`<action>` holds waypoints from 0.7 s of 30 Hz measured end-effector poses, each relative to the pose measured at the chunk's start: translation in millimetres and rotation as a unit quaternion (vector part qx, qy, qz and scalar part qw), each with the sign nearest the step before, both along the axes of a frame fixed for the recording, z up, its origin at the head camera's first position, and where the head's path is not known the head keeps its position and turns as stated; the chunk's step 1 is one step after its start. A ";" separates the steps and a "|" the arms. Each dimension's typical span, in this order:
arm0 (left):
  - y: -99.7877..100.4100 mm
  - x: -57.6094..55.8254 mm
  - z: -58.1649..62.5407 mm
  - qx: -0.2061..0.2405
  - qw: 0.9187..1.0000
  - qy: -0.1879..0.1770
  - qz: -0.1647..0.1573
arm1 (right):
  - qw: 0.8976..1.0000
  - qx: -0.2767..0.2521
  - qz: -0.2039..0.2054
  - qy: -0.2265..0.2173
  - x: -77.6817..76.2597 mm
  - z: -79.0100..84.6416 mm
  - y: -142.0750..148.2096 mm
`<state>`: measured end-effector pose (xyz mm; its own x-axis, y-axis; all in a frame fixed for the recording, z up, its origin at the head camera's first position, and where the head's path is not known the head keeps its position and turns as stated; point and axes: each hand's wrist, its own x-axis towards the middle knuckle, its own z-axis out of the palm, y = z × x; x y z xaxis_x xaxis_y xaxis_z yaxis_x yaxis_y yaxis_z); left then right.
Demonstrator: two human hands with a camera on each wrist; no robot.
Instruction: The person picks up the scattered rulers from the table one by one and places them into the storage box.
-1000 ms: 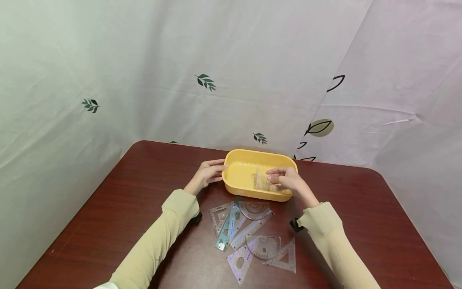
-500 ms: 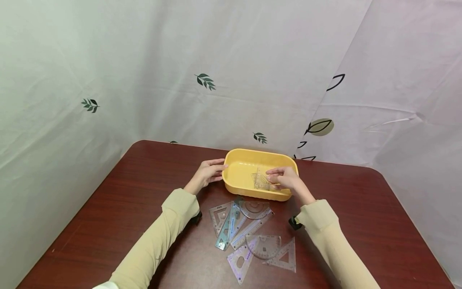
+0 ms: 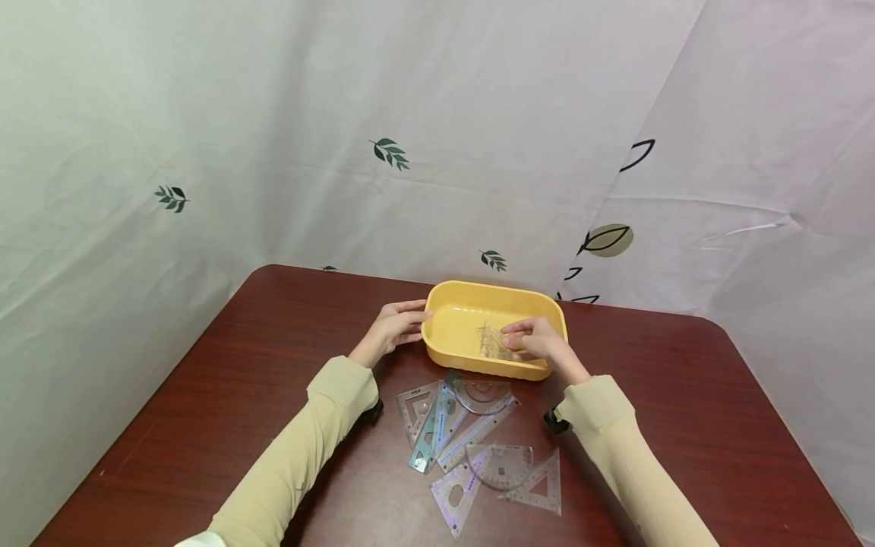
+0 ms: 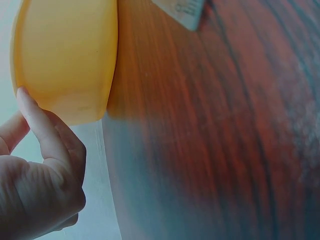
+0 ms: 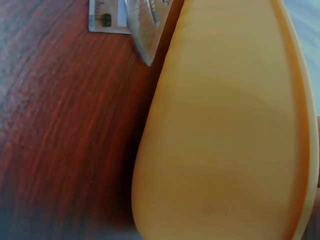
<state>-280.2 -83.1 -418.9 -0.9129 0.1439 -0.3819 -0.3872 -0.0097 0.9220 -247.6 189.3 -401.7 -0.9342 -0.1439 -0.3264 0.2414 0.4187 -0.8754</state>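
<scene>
Left hand (image 3: 391,328) on the rim, right hand (image 3: 540,339) inside the yellow basin (image 3: 472,364)

At the left end of the yellow basin, the left hand holds the rim, its thumb over the edge and the other fingers against the outside wall.

In front of the basin's near wall, from left to right, lie a frosted set square (image 3: 405,410), a teal ruler (image 3: 421,450), a blue ruler (image 3: 440,418), a purple-tinted set square (image 3: 456,520), a clear ruler (image 3: 476,441) and a small protractor (image 3: 472,404), the last just beside the wall. Several of them overlap. Farther out from that wall is a large protractor (image 3: 502,458), with a clear set square (image 3: 554,494) to its right.

On the basin's floor, right of its middle, sit clear drawing pieces (image 3: 487,348); their exact shapes are hard to make out. The right hand reaches in over the right end, thumb and fingers drawn narrow, pinching these pieces by their right side. Most of them show to the left of the fingertips.
</scene>
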 end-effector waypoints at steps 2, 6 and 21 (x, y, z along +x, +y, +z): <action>0.0 -0.2 -0.2 0.000 1.000 -0.001 0.000 | 1.000 0.004 0.001 -0.005 -1.3 -1.4 0.1; 0.1 -0.7 -1.2 0.001 1.000 -0.002 0.001 | 1.000 0.007 0.003 -0.013 -3.1 -4.7 -0.2; 0.7 -1.7 -2.8 -0.001 1.000 0.007 0.000 | 0.999 0.027 0.026 0.011 -4.3 -13.1 -1.0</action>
